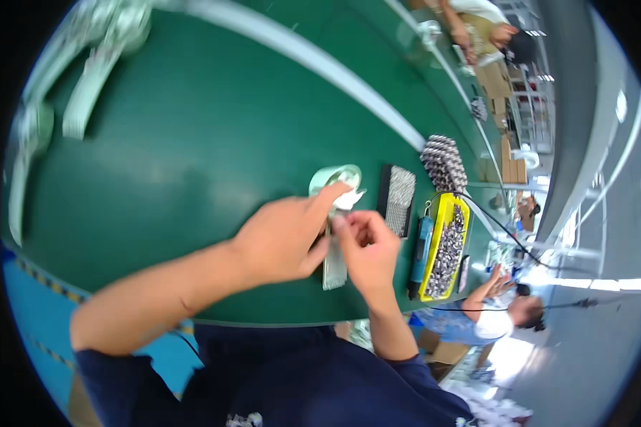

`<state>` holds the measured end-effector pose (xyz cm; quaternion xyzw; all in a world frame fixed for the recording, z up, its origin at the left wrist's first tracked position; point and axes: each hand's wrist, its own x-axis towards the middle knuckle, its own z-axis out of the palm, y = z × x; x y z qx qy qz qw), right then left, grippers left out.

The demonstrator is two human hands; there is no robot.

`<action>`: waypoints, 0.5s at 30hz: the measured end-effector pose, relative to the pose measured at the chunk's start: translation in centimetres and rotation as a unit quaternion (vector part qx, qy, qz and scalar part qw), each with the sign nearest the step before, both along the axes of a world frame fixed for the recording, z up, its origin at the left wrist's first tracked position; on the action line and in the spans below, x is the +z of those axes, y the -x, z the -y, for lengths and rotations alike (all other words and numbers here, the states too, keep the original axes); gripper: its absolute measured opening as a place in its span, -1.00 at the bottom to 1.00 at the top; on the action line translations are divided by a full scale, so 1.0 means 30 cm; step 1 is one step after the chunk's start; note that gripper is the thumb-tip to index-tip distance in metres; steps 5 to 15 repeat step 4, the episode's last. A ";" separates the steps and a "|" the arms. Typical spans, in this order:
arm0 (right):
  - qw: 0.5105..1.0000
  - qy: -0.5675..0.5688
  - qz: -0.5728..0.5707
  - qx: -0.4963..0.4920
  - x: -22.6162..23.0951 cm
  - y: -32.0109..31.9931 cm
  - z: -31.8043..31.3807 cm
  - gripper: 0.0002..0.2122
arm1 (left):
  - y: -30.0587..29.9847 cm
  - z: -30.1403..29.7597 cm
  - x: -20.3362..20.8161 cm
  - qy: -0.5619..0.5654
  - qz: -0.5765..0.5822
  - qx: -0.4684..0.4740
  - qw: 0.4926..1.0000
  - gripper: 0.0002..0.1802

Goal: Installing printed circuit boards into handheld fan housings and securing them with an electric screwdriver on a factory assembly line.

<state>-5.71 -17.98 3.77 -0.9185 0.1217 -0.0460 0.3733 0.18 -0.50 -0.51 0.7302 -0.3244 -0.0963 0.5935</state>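
Note:
Near the front of the green table (185, 142), I hold a pale green part with a round, hollow head (322, 179) and a flat, light grey-green strip (335, 270) running back toward me. My left hand (281, 235) is closed round its middle, the fingers by the white inside of the head. Thumb and fingertips of my right hand (369, 249) pinch together at the junction of head and strip. Whatever lies between those fingertips is too small and blurred to name. Right of my hands lies a black tray (399, 199) filled with rows of small silver pieces.
A yellow bin (445, 249) of small metal parts stands at the right, beside a blue electric screwdriver (421, 249) with a cable. Behind them sits a stack of dark and light pieces (444, 164). Similar pale green parts (92, 85) lie far left. Other people work beyond the table.

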 end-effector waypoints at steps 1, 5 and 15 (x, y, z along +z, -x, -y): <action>0.997 0.071 0.022 0.036 -0.012 -0.012 0.000 -0.86 | -0.003 -0.014 0.005 -0.002 -0.017 -0.007 1.000 -0.18; 0.988 -0.046 -0.128 0.070 0.046 -0.047 0.086 -0.82 | -0.015 -0.012 0.034 0.022 -0.065 -0.014 0.998 -0.13; 0.988 -0.046 -0.128 0.070 0.046 -0.047 0.086 -0.82 | -0.015 -0.012 0.034 0.022 -0.065 -0.014 0.998 -0.13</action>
